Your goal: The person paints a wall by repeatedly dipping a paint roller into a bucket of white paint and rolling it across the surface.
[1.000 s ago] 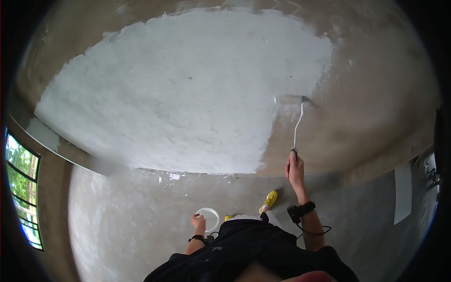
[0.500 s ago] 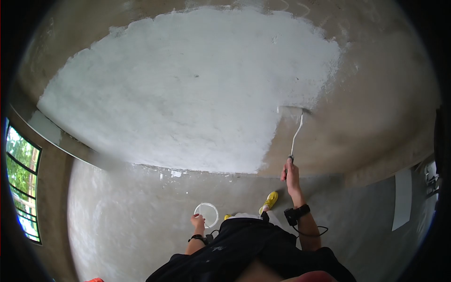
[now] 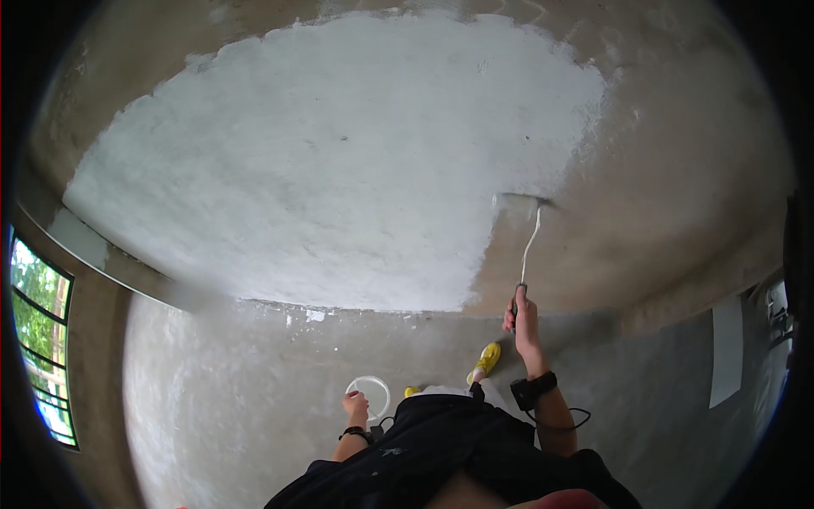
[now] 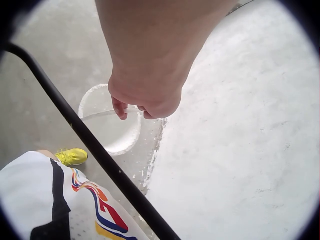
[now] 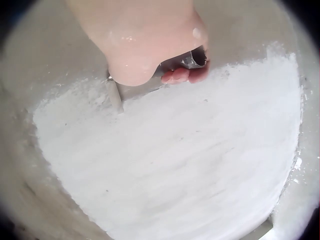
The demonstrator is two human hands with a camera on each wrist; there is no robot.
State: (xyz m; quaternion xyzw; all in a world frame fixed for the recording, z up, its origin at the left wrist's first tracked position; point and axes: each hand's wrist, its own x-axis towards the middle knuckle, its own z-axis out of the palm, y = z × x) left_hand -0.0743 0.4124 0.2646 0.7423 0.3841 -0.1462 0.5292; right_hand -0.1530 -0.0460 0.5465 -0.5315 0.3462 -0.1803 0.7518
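Observation:
In the head view, the right hand (image 3: pixel 526 324) grips the dark handle of a paint roller (image 3: pixel 517 202), whose head lies against the wall at the lower right edge of the white paint (image 3: pixel 339 170). The right wrist view shows fingers curled round the dark handle (image 5: pixel 182 62), with part of the roller (image 5: pixel 115 96) beyond the hand (image 5: pixel 145 50). The left hand (image 3: pixel 356 405) holds the thin handle of a white bucket (image 3: pixel 387 397) low at the body's left. In the left wrist view, the fingers of that hand (image 4: pixel 142 100) curl round the bucket's (image 4: pixel 131 142) handle.
Bare brown wall (image 3: pixel 678 178) surrounds the white area. Paint spots lie on the grey floor (image 3: pixel 212 382) along the wall's foot. A window (image 3: pixel 42 339) is at far left, a pale panel (image 3: pixel 727 352) at right, and a yellow shoe (image 3: pixel 484 363) near the wall.
The roller has moved down the wall along the paint's edge, and the right hand has come down and slightly left with it. The left hand keeps its hold on the bucket handle.

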